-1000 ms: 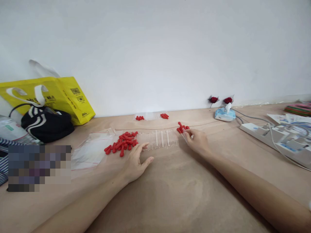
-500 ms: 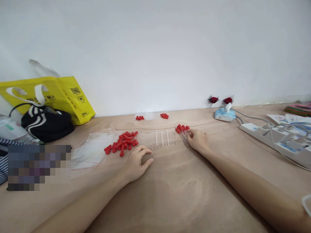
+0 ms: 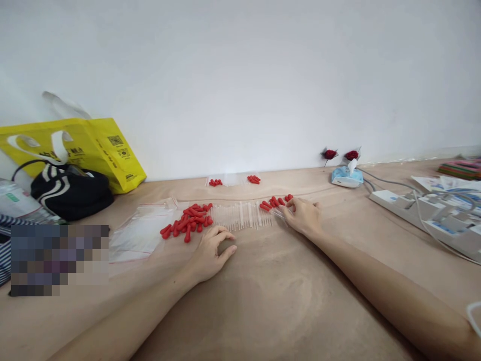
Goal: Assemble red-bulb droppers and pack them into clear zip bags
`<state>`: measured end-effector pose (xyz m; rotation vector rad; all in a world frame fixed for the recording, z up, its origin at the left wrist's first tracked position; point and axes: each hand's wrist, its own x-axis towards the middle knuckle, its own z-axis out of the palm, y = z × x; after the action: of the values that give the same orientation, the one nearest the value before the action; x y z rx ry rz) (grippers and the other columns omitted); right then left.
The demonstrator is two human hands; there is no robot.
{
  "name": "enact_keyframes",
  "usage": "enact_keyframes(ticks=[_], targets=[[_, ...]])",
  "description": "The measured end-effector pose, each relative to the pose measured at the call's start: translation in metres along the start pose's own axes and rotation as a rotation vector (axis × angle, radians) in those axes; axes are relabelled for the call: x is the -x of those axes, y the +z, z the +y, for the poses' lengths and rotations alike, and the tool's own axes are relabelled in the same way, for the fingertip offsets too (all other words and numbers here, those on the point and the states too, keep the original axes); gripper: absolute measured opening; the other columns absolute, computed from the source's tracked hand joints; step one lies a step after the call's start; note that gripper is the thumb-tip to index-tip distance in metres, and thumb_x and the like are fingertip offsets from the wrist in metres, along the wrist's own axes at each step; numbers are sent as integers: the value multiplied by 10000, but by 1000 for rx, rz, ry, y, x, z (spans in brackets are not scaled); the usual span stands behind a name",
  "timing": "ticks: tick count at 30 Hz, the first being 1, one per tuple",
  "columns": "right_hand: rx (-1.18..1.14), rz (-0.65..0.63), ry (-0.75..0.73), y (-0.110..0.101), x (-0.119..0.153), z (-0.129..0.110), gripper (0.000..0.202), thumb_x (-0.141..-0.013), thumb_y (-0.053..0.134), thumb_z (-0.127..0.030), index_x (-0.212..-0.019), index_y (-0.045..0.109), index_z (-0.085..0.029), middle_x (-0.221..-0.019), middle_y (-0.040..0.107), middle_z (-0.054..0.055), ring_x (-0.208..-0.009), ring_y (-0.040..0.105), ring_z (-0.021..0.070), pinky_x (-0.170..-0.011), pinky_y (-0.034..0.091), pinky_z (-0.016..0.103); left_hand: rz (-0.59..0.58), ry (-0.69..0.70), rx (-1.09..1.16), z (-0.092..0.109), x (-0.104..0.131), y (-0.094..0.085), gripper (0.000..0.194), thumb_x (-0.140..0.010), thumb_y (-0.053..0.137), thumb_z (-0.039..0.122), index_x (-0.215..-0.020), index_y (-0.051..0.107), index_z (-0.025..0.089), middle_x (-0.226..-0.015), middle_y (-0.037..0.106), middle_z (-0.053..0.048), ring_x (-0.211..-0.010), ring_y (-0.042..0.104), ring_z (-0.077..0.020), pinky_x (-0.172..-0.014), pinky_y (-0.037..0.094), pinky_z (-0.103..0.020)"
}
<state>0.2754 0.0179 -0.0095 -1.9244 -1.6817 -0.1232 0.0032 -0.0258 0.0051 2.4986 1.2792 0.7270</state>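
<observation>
My right hand [image 3: 305, 216] is closed round the glass tubes of several droppers with red rubber bulbs [image 3: 277, 201]. The bulbs fan out to the left and away from the fingertips. My left hand [image 3: 213, 253] rests on the table with its fingers slightly curled and apart, holding nothing. Just beyond it lies a heap of loose red rubber bulbs [image 3: 188, 220]. Between the two hands, a row of thin clear glass tubes [image 3: 240, 215] lies side by side, their narrow tips towards me.
Clear zip bags [image 3: 141, 233] lie left of the bulbs. Near the wall is another clear bag [image 3: 235, 179] with red-bulbed droppers. A yellow bag [image 3: 124, 160] and a black pouch [image 3: 75, 193] stand at left; a tissue pack [image 3: 347, 177] and power strip [image 3: 417, 210] at right.
The red-bulbed droppers at my right hand have spread apart, some bulbs swinging left and over the ends of the tube row. My left hand has stayed in place.
</observation>
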Motion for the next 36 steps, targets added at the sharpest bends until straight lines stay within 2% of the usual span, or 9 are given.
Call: enact_keyframes(ticks=[4, 11, 18, 26, 33, 36], targets=[[23, -31, -119, -4, 3, -5, 386, -701, 470, -559, -691, 587, -191, -765, 650, 47, -781, 557, 235, -748, 249, 382, 0, 3, -6, 0, 0, 0, 131, -780, 500, 261, -869, 577, 204, -962, 538, -45, -912, 521, -199, -828, 411, -368], [101, -99, -227, -7, 6, -10, 353, -717, 477, -525, -674, 599, -196, -679, 635, 50, -742, 546, 225, -755, 244, 388, -11, -6, 4, 0, 1, 0, 124, -783, 499, 253, -867, 574, 201, -960, 534, -44, -911, 520, -198, -831, 407, -368], [224, -132, -111, -4, 7, -14, 401, -804, 361, -438, -626, 608, -177, -619, 631, 73, -629, 558, 203, -760, 260, 401, -9, 3, -2, -1, 0, 0, 128, -788, 493, 253, -877, 572, 207, -967, 534, -40, -904, 522, -190, -826, 413, -355], [229, -174, 6, 0, -4, -9, 375, -804, 343, -371, -656, 619, -165, -675, 644, 82, -669, 569, 215, -780, 268, 411, -7, 3, -20, 1, 1, -1, 125, -781, 499, 260, -858, 583, 207, -951, 539, -39, -896, 529, -192, -812, 425, -353], [171, -101, 74, 7, -10, 0, 368, -781, 387, -457, -709, 604, -169, -720, 637, 82, -775, 548, 241, -854, 225, 439, -6, -2, -22, 0, 0, 0, 126, -782, 499, 256, -864, 578, 202, -961, 536, -43, -910, 524, -197, -827, 413, -371], [102, -3, 115, 7, -10, 5, 410, -751, 407, -530, -772, 592, -165, -779, 620, 85, -836, 527, 257, -890, 200, 456, -14, -3, -10, -1, 1, 1, 123, -787, 496, 252, -869, 574, 203, -968, 532, -43, -912, 523, -195, -828, 413, -373]])
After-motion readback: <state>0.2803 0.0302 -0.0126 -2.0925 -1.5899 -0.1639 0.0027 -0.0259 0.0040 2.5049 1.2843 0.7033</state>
